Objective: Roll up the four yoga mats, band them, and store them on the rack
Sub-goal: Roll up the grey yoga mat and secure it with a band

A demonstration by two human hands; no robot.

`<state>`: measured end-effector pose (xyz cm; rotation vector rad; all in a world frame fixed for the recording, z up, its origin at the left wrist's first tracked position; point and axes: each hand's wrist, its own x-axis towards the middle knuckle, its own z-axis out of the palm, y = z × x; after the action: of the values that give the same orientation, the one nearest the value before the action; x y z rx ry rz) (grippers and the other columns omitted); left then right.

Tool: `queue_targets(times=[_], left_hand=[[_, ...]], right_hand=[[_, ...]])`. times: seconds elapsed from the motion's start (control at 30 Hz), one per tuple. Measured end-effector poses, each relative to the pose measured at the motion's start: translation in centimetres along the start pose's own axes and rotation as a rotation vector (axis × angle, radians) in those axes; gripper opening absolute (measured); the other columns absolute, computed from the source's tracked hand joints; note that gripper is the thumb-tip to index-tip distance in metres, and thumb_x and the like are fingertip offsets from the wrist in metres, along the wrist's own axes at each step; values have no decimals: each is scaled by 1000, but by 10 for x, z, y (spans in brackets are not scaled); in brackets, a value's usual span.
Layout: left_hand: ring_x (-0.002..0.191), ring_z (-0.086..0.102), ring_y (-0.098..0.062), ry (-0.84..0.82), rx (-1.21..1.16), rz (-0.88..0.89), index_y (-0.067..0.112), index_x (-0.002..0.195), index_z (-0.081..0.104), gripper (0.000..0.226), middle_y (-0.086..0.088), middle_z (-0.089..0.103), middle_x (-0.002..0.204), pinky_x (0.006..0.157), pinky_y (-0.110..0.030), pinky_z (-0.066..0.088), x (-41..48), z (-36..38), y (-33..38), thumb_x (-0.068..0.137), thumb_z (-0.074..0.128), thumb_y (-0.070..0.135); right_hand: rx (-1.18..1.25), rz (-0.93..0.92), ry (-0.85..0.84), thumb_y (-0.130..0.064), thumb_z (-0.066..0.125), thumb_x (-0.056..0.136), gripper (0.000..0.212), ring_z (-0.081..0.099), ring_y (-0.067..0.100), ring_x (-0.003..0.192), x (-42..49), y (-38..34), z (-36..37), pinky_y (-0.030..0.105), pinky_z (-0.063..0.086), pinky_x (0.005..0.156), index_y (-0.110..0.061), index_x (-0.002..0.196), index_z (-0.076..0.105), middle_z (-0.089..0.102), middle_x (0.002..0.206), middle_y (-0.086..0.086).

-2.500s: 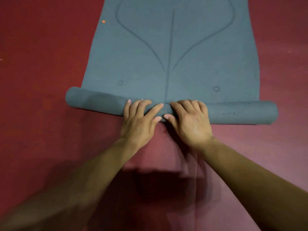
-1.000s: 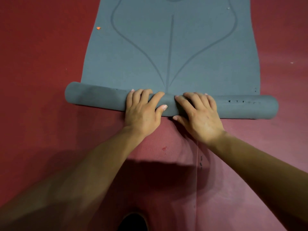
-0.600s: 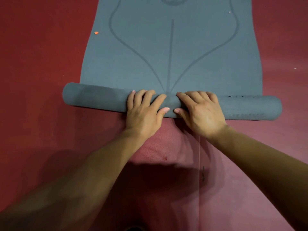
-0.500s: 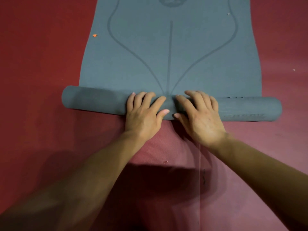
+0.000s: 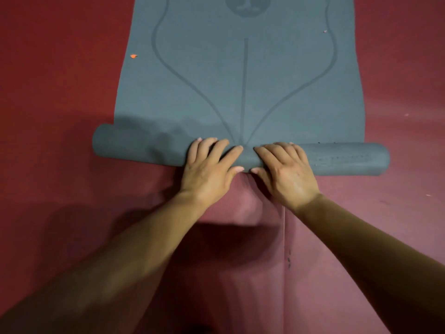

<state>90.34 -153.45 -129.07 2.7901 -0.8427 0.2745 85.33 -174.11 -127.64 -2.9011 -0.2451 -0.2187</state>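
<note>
A grey-blue yoga mat [image 5: 204, 75] with curved line markings lies flat on the floor, stretching away from me. Its near end is wound into a roll [image 5: 134, 145] lying crosswise. My left hand [image 5: 209, 169] and my right hand [image 5: 286, 172] press side by side on the middle of the roll. Their fingers lie spread over its top, and both thumbs sit against its near side. The roll's left end pokes out past the flat mat's edge.
Under my arms lies a maroon mat [image 5: 349, 237] with a long seam down it. Red floor [image 5: 53, 92] surrounds everything. A small orange scrap [image 5: 133, 56] lies by the grey mat's left edge. No bands or rack are in view.
The roll has turned away from me and taken up more of the flat mat. Both hands stayed on its middle and shifted their hold as it turned.
</note>
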Motion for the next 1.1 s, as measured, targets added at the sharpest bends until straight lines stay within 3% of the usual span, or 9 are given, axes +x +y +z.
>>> queue_targets(times=[0.23, 0.4, 0.53, 0.7, 0.87, 0.97, 1.1], left_hand=[[110, 55, -26, -88, 28, -94, 28, 129, 62, 44, 4, 65, 118, 98, -43, 34, 38, -8, 1, 96, 45, 51], [114, 55, -30, 48, 23, 96, 23, 139, 57, 53, -7, 61, 128, 100, -46, 36, 34, 6, -13, 95, 52, 52], [122, 53, -32, 6, 67, 140, 20, 136, 60, 57, -12, 59, 135, 110, -48, 34, 36, 3, -11, 86, 71, 45], [119, 58, -32, 15, 63, 146, 18, 135, 62, 49, -9, 62, 131, 110, -48, 36, 45, 11, -18, 91, 62, 40], [114, 57, -31, 40, 32, 180, 17, 134, 60, 48, -5, 62, 126, 106, -46, 38, 55, 12, -25, 92, 61, 40], [120, 56, -30, 26, 44, 185, 18, 139, 59, 51, -5, 61, 132, 108, -46, 36, 60, 12, -27, 94, 59, 43], [128, 48, -29, 77, 86, 50, 28, 143, 54, 51, -8, 55, 141, 113, -51, 30, 48, 18, -18, 96, 53, 47]], right_hand=[[79, 33, 4, -43, 72, 93, 53, 58, 36, 115, 21, 8, -5, 52, 42, 106, -12, 135, 64, 63, 126, 13], [50, -47, 133, -46, 64, 98, 48, 60, 32, 109, 23, 23, 17, 44, 45, 95, -14, 134, 66, 66, 122, 7], [27, -79, 98, -45, 61, 100, 47, 65, 32, 98, 47, 34, 9, 42, 47, 85, -13, 133, 67, 69, 117, 6], [37, -89, 89, -46, 57, 101, 50, 65, 33, 107, 52, 36, 9, 43, 47, 92, -10, 134, 66, 69, 124, 8], [44, -66, 138, -48, 67, 96, 55, 60, 39, 122, 36, 26, 15, 52, 43, 109, -7, 133, 66, 64, 134, 15], [44, -55, 158, -44, 72, 94, 53, 62, 38, 119, 44, 27, 17, 52, 45, 106, -8, 131, 68, 67, 130, 14], [47, -71, 171, -43, 73, 95, 51, 63, 37, 115, 55, 32, 18, 48, 46, 102, -8, 131, 68, 68, 127, 12]])
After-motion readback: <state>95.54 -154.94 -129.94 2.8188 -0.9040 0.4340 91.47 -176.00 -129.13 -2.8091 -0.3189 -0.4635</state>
